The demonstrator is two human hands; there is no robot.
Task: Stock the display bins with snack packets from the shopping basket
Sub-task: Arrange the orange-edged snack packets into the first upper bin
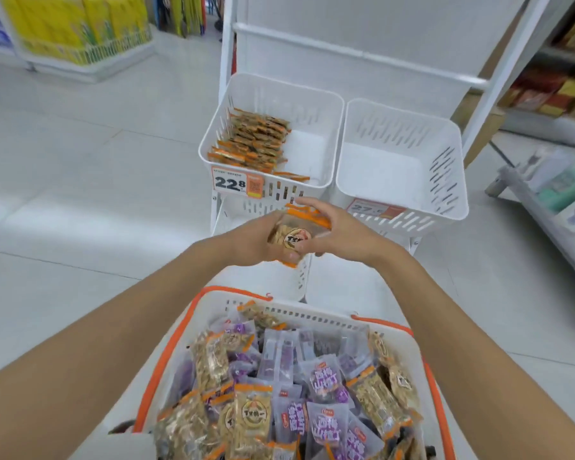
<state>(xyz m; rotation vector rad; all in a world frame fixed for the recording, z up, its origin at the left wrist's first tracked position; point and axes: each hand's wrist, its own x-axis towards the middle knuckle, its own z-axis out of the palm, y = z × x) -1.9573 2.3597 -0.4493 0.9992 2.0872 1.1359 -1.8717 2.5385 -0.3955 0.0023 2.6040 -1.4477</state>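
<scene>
Both hands hold a small stack of orange-edged snack packets (296, 234) in the air, just in front of the left display bin (326, 104). My left hand (251, 242) grips the stack from the left and my right hand (337, 232) from the right. A row of the same orange packets (251, 141) stands in the left half of that bin. The right display bin (452, 154) holds nothing. The white shopping basket (312, 312) with orange handles sits below my arms, full of orange and purple packets (322, 380).
Price tags hang on the bin fronts, one reading 22.8 (234, 184). A lower white bin (299, 277) sits under my hands. A white rack frame (498, 71) rises behind the bins. Stocked shelves stand at the right (558, 200) and far left (77, 31), with tiled floor between.
</scene>
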